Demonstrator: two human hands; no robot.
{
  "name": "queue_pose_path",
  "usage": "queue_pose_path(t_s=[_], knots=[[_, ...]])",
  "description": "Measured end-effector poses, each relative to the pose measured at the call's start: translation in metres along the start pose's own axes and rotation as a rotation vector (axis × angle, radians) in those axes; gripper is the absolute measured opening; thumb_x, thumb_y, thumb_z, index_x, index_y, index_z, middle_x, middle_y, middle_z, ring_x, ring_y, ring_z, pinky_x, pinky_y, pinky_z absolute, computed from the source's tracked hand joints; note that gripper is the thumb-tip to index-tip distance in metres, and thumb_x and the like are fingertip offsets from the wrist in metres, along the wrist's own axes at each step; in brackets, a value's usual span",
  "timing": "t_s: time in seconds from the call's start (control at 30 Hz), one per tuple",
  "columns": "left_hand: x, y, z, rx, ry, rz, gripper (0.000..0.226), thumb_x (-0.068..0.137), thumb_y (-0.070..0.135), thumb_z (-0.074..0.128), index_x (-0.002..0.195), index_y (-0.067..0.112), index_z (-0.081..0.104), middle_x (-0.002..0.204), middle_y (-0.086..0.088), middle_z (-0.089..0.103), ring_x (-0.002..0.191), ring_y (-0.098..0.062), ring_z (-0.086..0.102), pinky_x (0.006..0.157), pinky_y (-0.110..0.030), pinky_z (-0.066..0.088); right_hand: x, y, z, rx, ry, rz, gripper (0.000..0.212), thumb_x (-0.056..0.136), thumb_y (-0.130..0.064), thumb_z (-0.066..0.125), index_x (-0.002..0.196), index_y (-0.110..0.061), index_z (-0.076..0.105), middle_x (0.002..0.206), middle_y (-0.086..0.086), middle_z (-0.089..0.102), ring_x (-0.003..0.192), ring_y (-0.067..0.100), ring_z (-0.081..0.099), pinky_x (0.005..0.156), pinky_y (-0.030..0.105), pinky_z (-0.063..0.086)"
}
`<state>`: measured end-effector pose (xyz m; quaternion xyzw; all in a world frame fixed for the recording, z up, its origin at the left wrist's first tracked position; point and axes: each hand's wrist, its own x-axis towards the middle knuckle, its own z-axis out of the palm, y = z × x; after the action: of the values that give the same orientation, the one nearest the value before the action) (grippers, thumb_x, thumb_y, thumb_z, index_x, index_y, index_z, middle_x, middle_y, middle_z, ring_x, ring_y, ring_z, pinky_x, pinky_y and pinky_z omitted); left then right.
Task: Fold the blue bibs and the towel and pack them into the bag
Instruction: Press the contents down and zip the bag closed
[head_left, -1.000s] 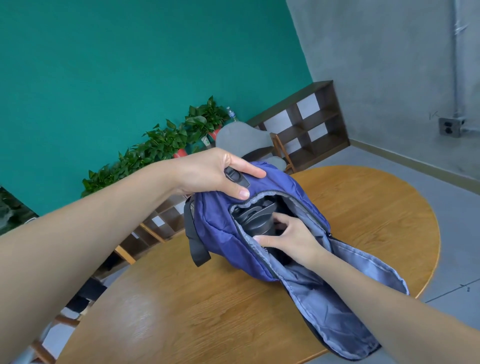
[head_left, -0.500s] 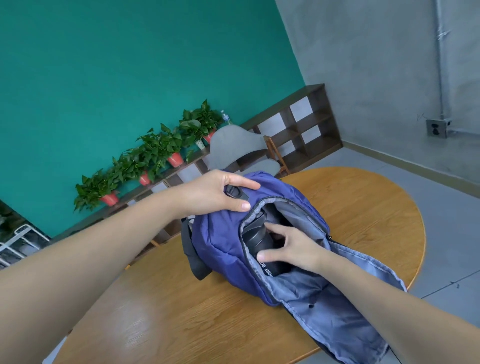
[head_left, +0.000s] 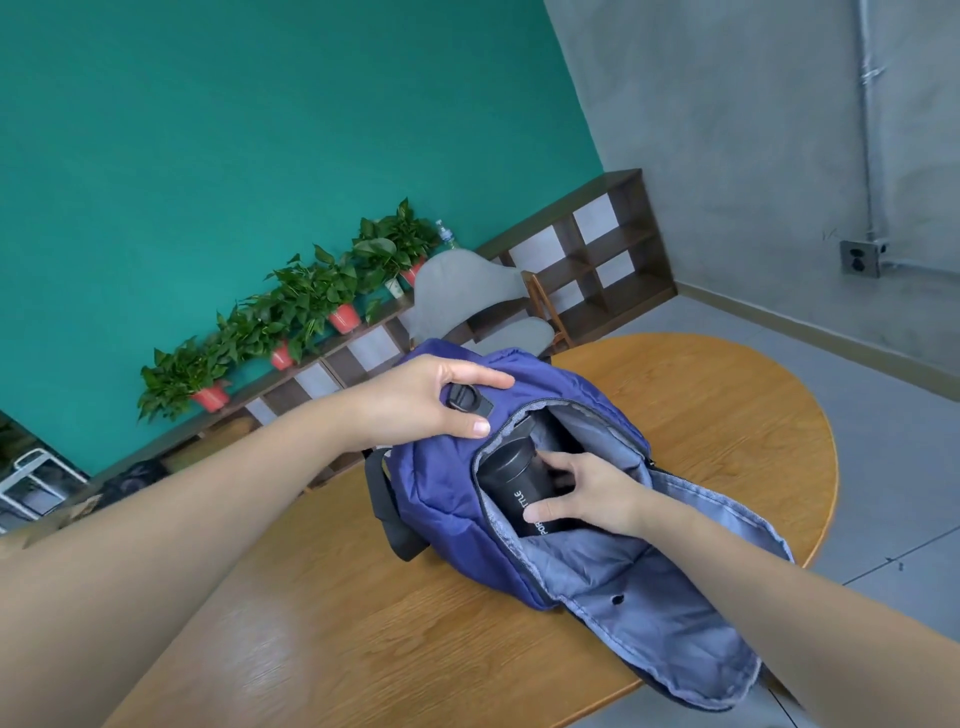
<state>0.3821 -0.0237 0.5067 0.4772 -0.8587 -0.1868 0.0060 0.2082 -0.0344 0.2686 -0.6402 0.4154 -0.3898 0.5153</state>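
A blue backpack (head_left: 447, 488) lies on the round wooden table (head_left: 363, 623), its main zip open and its grey-lined flap (head_left: 649, 597) spread toward me. My left hand (head_left: 426, 402) grips the top of the bag at its black buckle. My right hand (head_left: 582, 499) reaches into the opening and holds a black bottle (head_left: 511, 480) with white lettering, which sticks partly out. No blue bibs or towel are visible.
A grey chair (head_left: 467, 291) stands behind the table. Low wooden shelves (head_left: 597, 260) run along the green wall, topped by potted plants (head_left: 311, 296) in red pots. The table edge curves close on the right, with grey floor beyond.
The black bottle has come further out of the bag's opening in my right hand. My left hand keeps its grip on the bag top. The camera view shifted slightly.
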Motion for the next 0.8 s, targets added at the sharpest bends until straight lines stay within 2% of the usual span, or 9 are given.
queue_pose_path(t_s=[0.07,0.17,0.3,0.37,0.47,0.53,0.6,0.7,0.8], knots=[[0.002,-0.001,0.004,-0.091,0.021,0.035,0.050,0.094,0.013,0.072,0.135,0.040,0.062,0.137,0.031,0.057,0.127,0.015,0.048,0.102,-0.004,0.037,-0.005,0.004,-0.002,-0.031,0.058,0.025,0.094,0.066,-0.042,0.093,0.148,-0.027,0.049,0.135,-0.008,0.062,0.112,0.004,0.064,0.103,0.027,0.049],[0.005,-0.005,0.023,-0.195,0.004,0.044,0.046,0.098,0.011,0.067,0.139,0.032,0.061,0.142,0.024,0.056,0.131,0.010,0.048,0.110,-0.015,0.039,-0.012,0.008,-0.002,-0.092,0.144,0.064,0.075,0.068,-0.043,0.092,0.133,-0.023,0.061,0.119,-0.007,0.066,0.102,0.007,0.068,0.097,0.024,0.050],[0.008,-0.008,0.040,0.073,-0.013,0.043,0.057,0.092,0.027,0.073,0.141,0.046,0.052,0.142,0.034,0.049,0.131,0.016,0.041,0.107,-0.013,0.032,-0.030,-0.007,-0.010,-0.205,0.287,0.026,0.027,0.084,-0.035,0.081,0.105,-0.021,0.072,0.095,-0.012,0.072,0.087,0.001,0.067,0.072,0.008,0.046],[0.005,-0.007,0.040,0.074,-0.033,0.049,0.070,0.085,0.033,0.079,0.144,0.052,0.046,0.145,0.037,0.045,0.135,0.016,0.037,0.109,-0.013,0.031,-0.042,-0.022,-0.020,-0.214,0.353,-0.043,0.004,0.089,-0.024,0.075,0.088,-0.020,0.075,0.079,-0.012,0.073,0.072,-0.004,0.065,0.065,0.008,0.046],[-0.007,-0.005,0.037,0.044,-0.008,0.057,0.083,0.076,0.036,0.087,0.144,0.056,0.043,0.148,0.036,0.043,0.136,0.017,0.034,0.109,-0.011,0.029,-0.060,-0.056,-0.032,-0.190,0.325,-0.158,0.009,0.088,-0.018,0.074,0.080,-0.021,0.076,0.077,-0.007,0.075,0.070,0.003,0.067,0.074,0.021,0.053],[-0.015,-0.005,0.031,0.047,0.039,0.062,0.088,0.074,0.038,0.089,0.145,0.057,0.042,0.148,0.028,0.045,0.136,0.009,0.039,0.110,-0.015,0.032,-0.068,-0.082,-0.038,-0.155,0.278,-0.219,0.009,0.087,-0.016,0.077,0.078,-0.019,0.076,0.077,-0.004,0.075,0.070,0.008,0.066,0.076,0.029,0.055],[-0.023,-0.007,0.022,0.027,0.068,0.059,0.091,0.075,0.037,0.089,0.148,0.055,0.038,0.148,0.019,0.044,0.133,0.000,0.044,0.106,-0.016,0.035,-0.071,-0.110,-0.038,-0.149,0.261,-0.274,0.010,0.086,-0.012,0.079,0.077,-0.017,0.077,0.076,-0.003,0.075,0.068,0.008,0.064,0.074,0.027,0.053],[-0.035,-0.015,0.005,-0.010,0.146,0.047,0.093,0.078,0.034,0.088,0.152,0.051,0.034,0.153,0.018,0.039,0.131,-0.009,0.049,0.099,-0.019,0.040,-0.065,-0.154,-0.035,-0.152,0.236,-0.342,0.008,0.085,-0.011,0.081,0.079,-0.014,0.077,0.075,0.000,0.075,0.067,0.009,0.062,0.070,0.026,0.051],[-0.045,-0.036,-0.017,-0.058,0.240,0.002,0.091,0.080,0.037,0.085,0.153,0.050,0.032,0.150,0.015,0.044,0.127,-0.009,0.055,0.098,-0.023,0.046,-0.044,-0.186,-0.029,-0.217,0.216,-0.375,0.006,0.084,-0.012,0.081,0.081,-0.014,0.077,0.076,0.001,0.075,0.067,0.011,0.063,0.071,0.028,0.053]])
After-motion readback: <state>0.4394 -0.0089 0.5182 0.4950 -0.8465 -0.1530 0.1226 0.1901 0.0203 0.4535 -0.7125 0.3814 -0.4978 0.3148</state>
